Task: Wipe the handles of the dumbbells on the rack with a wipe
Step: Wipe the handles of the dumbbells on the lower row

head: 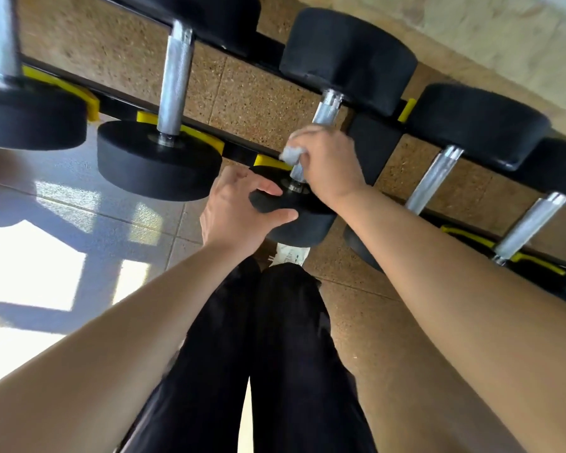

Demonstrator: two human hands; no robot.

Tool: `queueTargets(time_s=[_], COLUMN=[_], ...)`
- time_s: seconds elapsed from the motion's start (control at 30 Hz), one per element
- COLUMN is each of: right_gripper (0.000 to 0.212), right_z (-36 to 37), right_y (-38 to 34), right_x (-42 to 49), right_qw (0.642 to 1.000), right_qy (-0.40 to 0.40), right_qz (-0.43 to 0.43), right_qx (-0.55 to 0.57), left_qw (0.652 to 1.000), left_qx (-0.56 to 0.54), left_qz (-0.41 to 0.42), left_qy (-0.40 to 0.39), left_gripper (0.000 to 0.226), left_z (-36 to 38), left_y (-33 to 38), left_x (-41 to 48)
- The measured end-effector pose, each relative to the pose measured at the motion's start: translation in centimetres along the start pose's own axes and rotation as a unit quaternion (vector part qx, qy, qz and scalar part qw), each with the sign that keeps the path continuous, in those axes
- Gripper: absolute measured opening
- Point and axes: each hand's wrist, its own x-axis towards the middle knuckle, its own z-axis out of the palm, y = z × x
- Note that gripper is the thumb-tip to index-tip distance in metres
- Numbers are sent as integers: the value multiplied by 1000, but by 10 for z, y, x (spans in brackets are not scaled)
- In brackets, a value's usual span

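Observation:
Black dumbbells with chrome handles lie in a row on a black rack with yellow cradles. My right hand is wrapped round the handle of the middle dumbbell, with a pale grey wipe bunched between fingers and bar. My left hand grips the near black head of that same dumbbell, thumb on its face. The lower stretch of the handle is hidden under my right hand.
One dumbbell handle stands to the left, and two more handles to the right. Brown speckled floor tiles show beneath the rack, glossy sunlit tiles at left. My black trouser legs and a white shoe are below.

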Motion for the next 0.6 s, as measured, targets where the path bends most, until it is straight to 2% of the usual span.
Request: queueTargets(time_s=[0.07, 0.13, 0.2, 0.3, 0.37, 0.4, 0.5, 0.53, 0.6], right_gripper=[28, 27, 27, 23, 27, 31, 42, 41, 37], right_z=[8, 10, 7, -5, -16, -21, -25, -24, -20], right_y=[4, 8, 13, 23, 30, 31, 31, 29, 27], right_x=[-5, -13, -24, -39, -48, -52, -55, -54, -50], right_qw=[998, 995, 989, 971, 940, 914, 842, 830, 835], right_qy=[-54, -97, -130, -129, -113, -108, -115, -120, -105], right_qz=[-20, -3, 27, 93, 144, 164, 173, 168, 175], right_qx=[-22, 1, 68, 178, 286, 355, 499, 518, 511], left_qw=[1000, 1000, 1000, 998, 996, 994, 970, 965, 967], left_qx=[8, 9, 11, 23, -5, -34, -142, -144, -81], left_qz=[5, 5, 8, 18, 23, 28, 39, 41, 53], left_qy=[5, -3, -19, -59, -81, -97, -191, -216, -237], left_gripper=[32, 32, 31, 26, 29, 33, 44, 45, 40], left_z=[0, 0, -2, -10, -16, -19, -21, -20, -17], left_y=[0, -1, 0, 6, 17, 24, 45, 49, 52], left_x=[0, 1, 5, 15, 21, 24, 34, 38, 49])
